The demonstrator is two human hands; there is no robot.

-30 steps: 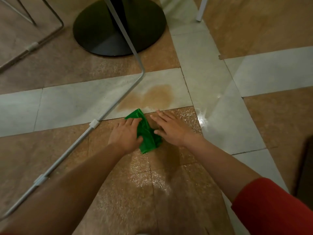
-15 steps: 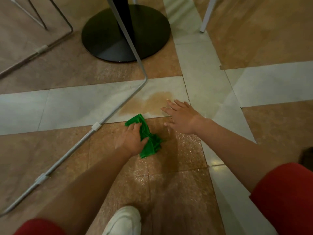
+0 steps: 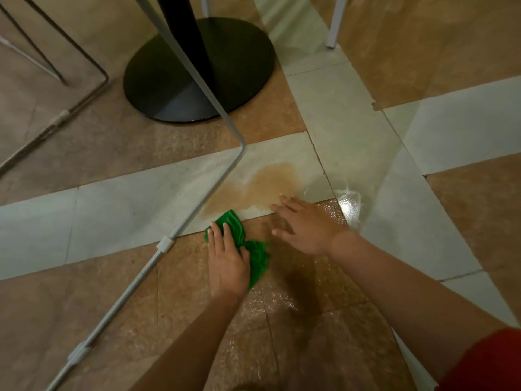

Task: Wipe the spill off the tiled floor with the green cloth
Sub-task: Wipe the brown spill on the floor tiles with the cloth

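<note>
I see the cloth on the floor just this side of the spill, its far corner at the spill's near edge. The left hand lies on top of it, and the right hand is just right of it, fingertips at the spill's near right edge. A rail runs along the floor from near left to a bend just left of the spill, passing close left of the cloth; behind the spill stands a pedestal, with a second frame to its left and a leg far back on the right.
</note>
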